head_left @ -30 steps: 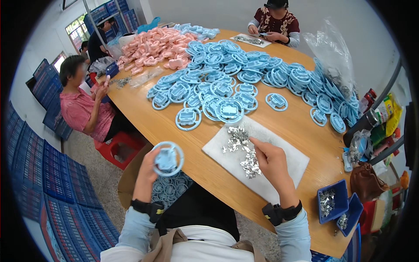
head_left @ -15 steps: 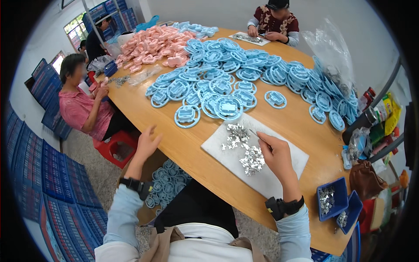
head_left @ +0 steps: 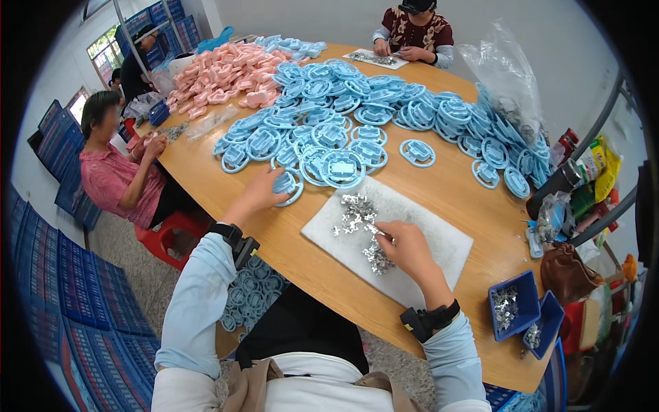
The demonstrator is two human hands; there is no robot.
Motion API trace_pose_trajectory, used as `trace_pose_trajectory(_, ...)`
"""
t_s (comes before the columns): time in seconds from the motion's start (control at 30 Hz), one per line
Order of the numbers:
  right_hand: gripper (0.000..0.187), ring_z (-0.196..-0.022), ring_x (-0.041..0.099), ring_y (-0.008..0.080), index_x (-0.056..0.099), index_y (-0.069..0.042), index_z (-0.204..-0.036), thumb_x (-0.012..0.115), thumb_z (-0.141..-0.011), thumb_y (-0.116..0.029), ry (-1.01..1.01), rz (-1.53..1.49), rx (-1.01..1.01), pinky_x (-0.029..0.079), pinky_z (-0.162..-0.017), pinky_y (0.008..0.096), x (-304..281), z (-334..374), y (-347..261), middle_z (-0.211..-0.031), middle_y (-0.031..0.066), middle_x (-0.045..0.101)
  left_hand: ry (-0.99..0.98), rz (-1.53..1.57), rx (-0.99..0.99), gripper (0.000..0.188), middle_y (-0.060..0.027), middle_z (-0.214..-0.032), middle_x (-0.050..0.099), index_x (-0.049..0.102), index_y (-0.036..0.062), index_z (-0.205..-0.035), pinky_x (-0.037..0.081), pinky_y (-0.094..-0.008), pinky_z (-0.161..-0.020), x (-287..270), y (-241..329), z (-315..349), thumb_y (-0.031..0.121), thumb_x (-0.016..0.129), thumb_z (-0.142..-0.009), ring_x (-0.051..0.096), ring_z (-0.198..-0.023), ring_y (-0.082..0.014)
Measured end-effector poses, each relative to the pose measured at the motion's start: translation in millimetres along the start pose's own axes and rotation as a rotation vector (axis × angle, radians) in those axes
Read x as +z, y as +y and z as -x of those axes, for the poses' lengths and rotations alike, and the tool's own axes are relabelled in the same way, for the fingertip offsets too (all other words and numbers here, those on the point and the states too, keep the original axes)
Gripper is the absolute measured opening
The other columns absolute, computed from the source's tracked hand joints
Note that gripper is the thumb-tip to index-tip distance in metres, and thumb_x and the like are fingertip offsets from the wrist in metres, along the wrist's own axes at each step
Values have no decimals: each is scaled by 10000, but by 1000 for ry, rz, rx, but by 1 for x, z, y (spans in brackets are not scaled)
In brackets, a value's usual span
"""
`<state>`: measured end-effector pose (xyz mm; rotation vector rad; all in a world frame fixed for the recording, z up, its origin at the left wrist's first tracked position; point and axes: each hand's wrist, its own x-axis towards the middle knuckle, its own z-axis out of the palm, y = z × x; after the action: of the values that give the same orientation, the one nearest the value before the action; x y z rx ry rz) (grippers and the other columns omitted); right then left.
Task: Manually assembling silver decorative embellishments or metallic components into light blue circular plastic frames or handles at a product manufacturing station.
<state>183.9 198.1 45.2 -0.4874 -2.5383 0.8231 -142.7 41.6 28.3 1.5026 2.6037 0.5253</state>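
Observation:
My left hand (head_left: 259,192) reaches to the near left edge of a heap of blue plastic pieces, its fingers closed on the rim of one blue oval ring (head_left: 292,187). That ring lies on the wooden table. Over a white board (head_left: 432,240), my right hand (head_left: 406,248) has thumb and forefinger pinched together at a loose pile of small shiny metal clips (head_left: 358,211). What sits between those fingertips is too small to make out. More metal clips (head_left: 377,257) lie partly hidden beside the right hand.
A big heap of blue rings (head_left: 329,134) and pink plastic pieces (head_left: 223,72) covers the far table (head_left: 274,226). Blue bins (head_left: 515,305) with metal parts stand at the right corner. A box of blue rings (head_left: 250,295) sits below the table. Co-workers sit at left and far side.
My left hand has moved forward and right from empty air to a blue ring and closed on it. My right hand has lowered and shifted left among the metal clips.

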Motion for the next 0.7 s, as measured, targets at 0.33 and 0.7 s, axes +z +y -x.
trace_pose_trajectory(0.33,164,-761,591,337,644,-66,-902,582,-776,-150,26,-31,-7,467,-662,424,5,-1,6,-792,154,621,184,31,35,529,-173,-987,540,554,-6,-1023,447,-385,-782,-18,34,58,288,716,-614,540,-925,-317)
trace_pose_trajectory(0.7,194,-678,612,304,666,-51,-930,611,-777,-158,26,-7,-9,485,-633,371,12,-1,7,-795,144,649,235,166,274,500,-91,-1000,528,575,26,-1035,496,-364,-601,43,149,124,376,718,-709,612,-742,-280)
